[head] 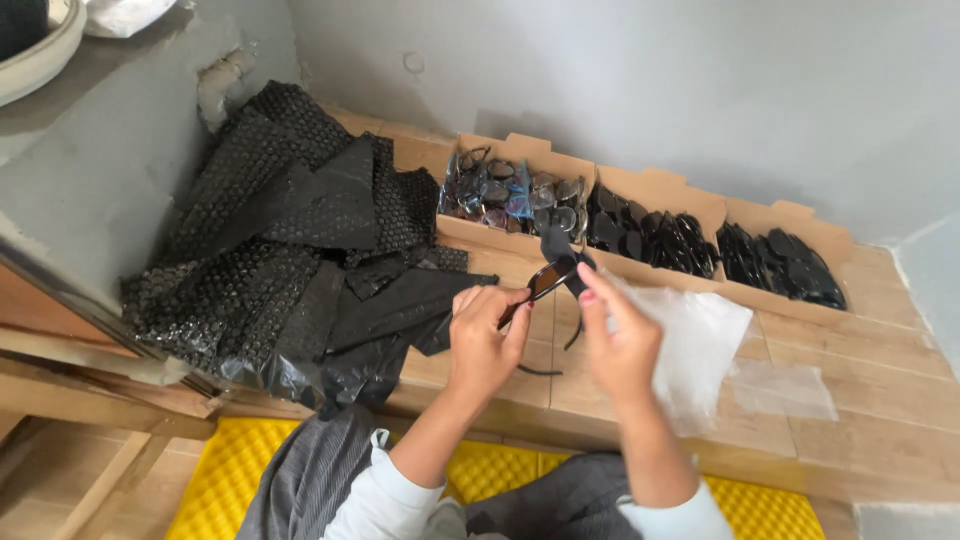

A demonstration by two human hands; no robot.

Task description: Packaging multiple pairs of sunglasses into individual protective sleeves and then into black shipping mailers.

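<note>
Ideally, both hands pinch the sunglasses (pixel 549 279) lightly: left hand (pixel 487 340) on an arm, right hand (pixel 618 345) by the lens (avoid smudging). Keep them near the clear bag (pixel 700 340).

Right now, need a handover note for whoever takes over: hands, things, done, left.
Left hand: grips the sunglasses by one arm.
Right hand: fingers pinch the sunglasses' other side, with a clear plastic bag against the palm.
Things: three cardboard boxes; left box holds bagged glasses, the other two dark unbagged ones. Black bubble wrap pile to the left. Another clear bag lies on the floor.
Done: some pairs bagged.
Left: this pair is not yet bagged.
</note>
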